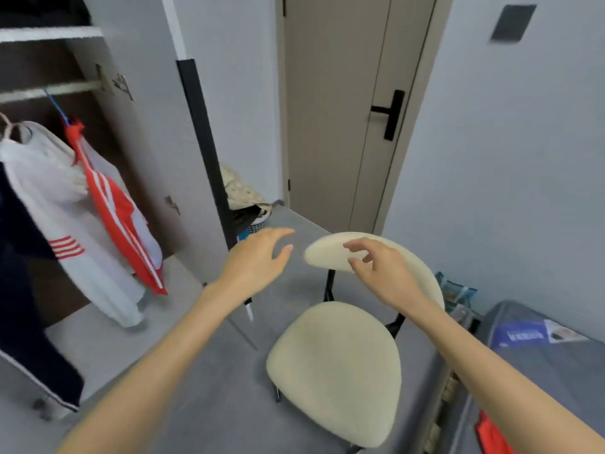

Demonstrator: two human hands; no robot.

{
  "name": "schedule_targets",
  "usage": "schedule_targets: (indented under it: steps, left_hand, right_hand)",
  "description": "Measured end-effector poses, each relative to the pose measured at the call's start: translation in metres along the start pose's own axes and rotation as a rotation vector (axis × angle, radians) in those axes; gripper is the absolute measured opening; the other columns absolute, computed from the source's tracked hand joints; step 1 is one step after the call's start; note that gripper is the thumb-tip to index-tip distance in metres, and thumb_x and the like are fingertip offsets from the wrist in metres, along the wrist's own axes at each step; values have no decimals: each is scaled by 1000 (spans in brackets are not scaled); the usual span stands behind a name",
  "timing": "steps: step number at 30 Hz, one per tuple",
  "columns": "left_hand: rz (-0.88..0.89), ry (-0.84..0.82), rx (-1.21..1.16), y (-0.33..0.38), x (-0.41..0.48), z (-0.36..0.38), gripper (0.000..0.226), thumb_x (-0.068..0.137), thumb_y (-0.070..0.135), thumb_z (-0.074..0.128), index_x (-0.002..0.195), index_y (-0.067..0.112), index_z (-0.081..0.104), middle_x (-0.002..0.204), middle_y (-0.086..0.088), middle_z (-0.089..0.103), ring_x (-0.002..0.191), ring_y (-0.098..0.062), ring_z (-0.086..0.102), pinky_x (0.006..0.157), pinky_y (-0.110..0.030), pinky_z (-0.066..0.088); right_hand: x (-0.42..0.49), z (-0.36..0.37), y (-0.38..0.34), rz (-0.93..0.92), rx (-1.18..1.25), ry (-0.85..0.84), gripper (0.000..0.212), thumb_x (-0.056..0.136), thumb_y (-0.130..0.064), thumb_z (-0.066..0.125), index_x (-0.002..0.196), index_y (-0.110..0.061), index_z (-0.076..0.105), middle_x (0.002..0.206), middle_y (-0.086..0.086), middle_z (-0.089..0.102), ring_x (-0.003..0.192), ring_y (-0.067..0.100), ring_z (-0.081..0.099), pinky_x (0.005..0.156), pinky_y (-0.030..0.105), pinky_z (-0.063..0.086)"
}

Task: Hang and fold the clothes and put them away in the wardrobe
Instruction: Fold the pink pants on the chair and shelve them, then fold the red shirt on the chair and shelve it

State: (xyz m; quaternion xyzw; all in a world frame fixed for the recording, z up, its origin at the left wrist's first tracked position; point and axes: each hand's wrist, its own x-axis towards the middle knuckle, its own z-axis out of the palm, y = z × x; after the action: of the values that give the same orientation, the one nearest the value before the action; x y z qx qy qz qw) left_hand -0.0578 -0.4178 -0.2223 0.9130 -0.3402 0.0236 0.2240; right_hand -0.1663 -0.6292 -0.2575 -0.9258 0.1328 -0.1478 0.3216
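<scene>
wardrobe (137, 142): stood open at the left, pale side panel, dark inside
rail (49, 90): white, ran across near the top
white top (65, 198): hung from the rail, red stripes on one sleeve
red top (121, 217): hung on a blue hanger (57, 108), white stripes, touching the white top's right side
navy garment (23, 290): hung at the left edge, thin white stripe
red cloth (491, 434): lay at the lower right, mostly cut off

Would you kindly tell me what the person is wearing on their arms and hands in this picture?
The left hand and right hand are bare, with no gloves, watch or bracelet. The left forearm and right forearm are uncovered down to the picture's edge; no sleeve is visible.
</scene>
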Motion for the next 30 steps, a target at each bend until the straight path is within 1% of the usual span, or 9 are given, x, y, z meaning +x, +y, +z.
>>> schedule_targets:
  steps: [3, 6, 9, 12, 16, 19, 23, 26, 30]
  left_hand:
    - [75, -121, -76, 48, 20, 57, 39, 99, 35, 45, 137, 31, 48, 139, 8, 52, 125, -16, 49, 97, -37, 45]
    - [146, -240, -112, 94, 36, 117, 39, 99, 33, 47, 137, 27, 50, 136, 6, 54, 123, -16, 51, 97, -37, 45]
    - [201, -359, -129, 141, 41, 173, 39, 98, 34, 47, 137, 28, 49, 135, 7, 55, 120, -15, 52, 93, -35, 46]
    - [251, -485, -171, 183, 40, 222, 39, 98, 31, 47, 136, 27, 49, 134, 7, 55, 123, -15, 51, 99, -36, 43]
    - [295, -653, -146, 223, 29, 288, 41, 99, 31, 44, 139, 28, 46, 136, 6, 54, 125, -15, 49, 93, -29, 39]
    - [337, -799, -133, 239, 15, 337, 44, 101, 31, 42, 144, 29, 39, 145, 7, 46, 130, -14, 43, 98, -27, 36]
    - [344, -966, -141, 241, -8, 404, 46, 101, 29, 40, 147, 28, 34, 149, 4, 41, 133, -16, 42, 104, -30, 36]
    - [331, -1033, -145, 231, -26, 450, 47, 101, 27, 41, 147, 29, 33, 149, 5, 40, 133, -15, 41, 104, -29, 36]
    - [305, -1061, -157, 214, -42, 504, 47, 101, 27, 40, 148, 29, 32, 150, 6, 39, 136, -14, 37, 108, -32, 35]
  right_hand:
    - [-29, -20, 70, 113, -42, 13, 30, 95, -23, 54, 124, -25, 61, 122, -9, 62, 89, 5, 55, 76, 25, 44]
    - [-65, -34, 136, 272, -58, 20, 31, 94, -21, 55, 125, -22, 61, 122, -7, 63, 90, 11, 59, 75, 29, 46]
    - [-106, -42, 197, 448, -80, 14, 34, 92, -18, 55, 125, -21, 60, 118, -3, 64, 94, 17, 61, 73, 25, 39]
    - [-149, -44, 251, 626, -66, 0, 30, 90, -17, 57, 119, -22, 63, 114, -1, 66, 93, 19, 61, 79, 27, 43]
    - [-208, -33, 311, 818, -35, -10, 27, 88, -15, 58, 113, -20, 66, 112, 5, 67, 98, 24, 62, 83, 32, 45]
    - [-248, -18, 351, 969, -34, -34, 30, 89, -17, 57, 118, -20, 64, 119, 6, 63, 106, 26, 59, 88, 33, 44]
    - [-292, 13, 401, 1130, -53, -114, 37, 90, -19, 55, 127, -20, 57, 126, 9, 55, 115, 34, 52, 94, 39, 42]
    - [-312, 41, 433, 1222, -80, -201, 44, 92, -21, 53, 136, -21, 48, 131, 12, 47, 117, 38, 47, 94, 41, 42]
    - [-335, 73, 476, 1325, -79, -268, 52, 93, -22, 51, 142, -20, 38, 137, 13, 41, 123, 37, 41, 95, 42, 41]
